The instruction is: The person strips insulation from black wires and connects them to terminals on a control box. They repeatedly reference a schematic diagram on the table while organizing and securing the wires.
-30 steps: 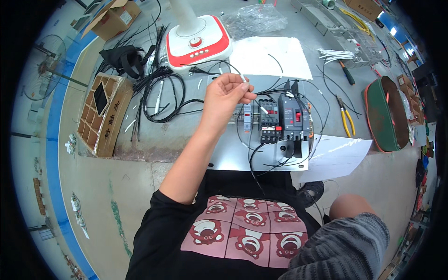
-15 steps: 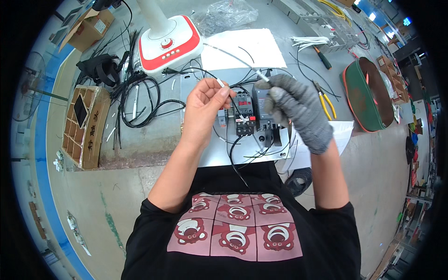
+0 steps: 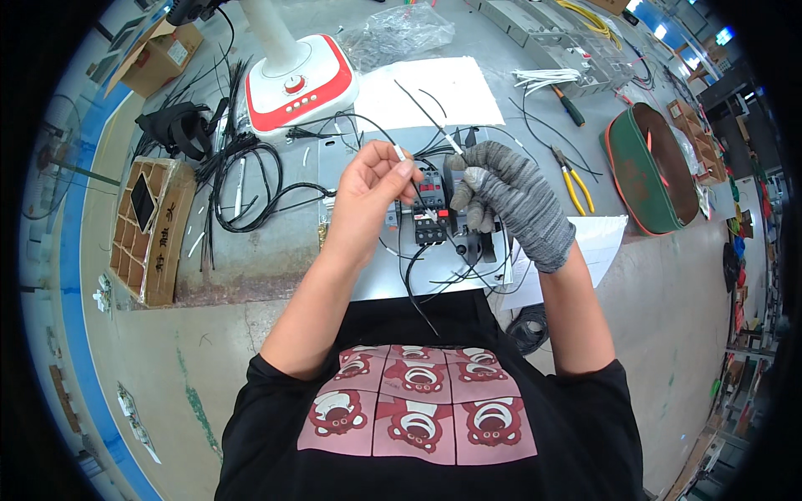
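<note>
My bare left hand (image 3: 373, 188) pinches a black wire (image 3: 373, 125) close to a white marker sleeve (image 3: 399, 154). A short way to the right, my right hand (image 3: 516, 196), in a grey knit glove, is closed on a second black wire (image 3: 418, 104), which also carries a white sleeve (image 3: 454, 144). Its free end points up and left. Below the hands, a black contactor (image 3: 430, 219) with red parts sits on a pale metal plate (image 3: 376, 282). Black components beside it are partly hidden by the glove. Several loose black wires hang over the plate's near edge.
A white and red fan base (image 3: 334, 71) stands behind. Black wire bundles (image 3: 251, 217) and a compartment box (image 3: 150, 250) with a phone lie left. Yellow-handled pliers (image 3: 576, 188), a screwdriver (image 3: 570, 108) and a green bin (image 3: 635, 179) are at right. White paper (image 3: 418, 113) lies behind the plate.
My right hand has come left, nearer to my left hand, and its wire now points up more steeply. The left hand keeps its pinch almost in place.
</note>
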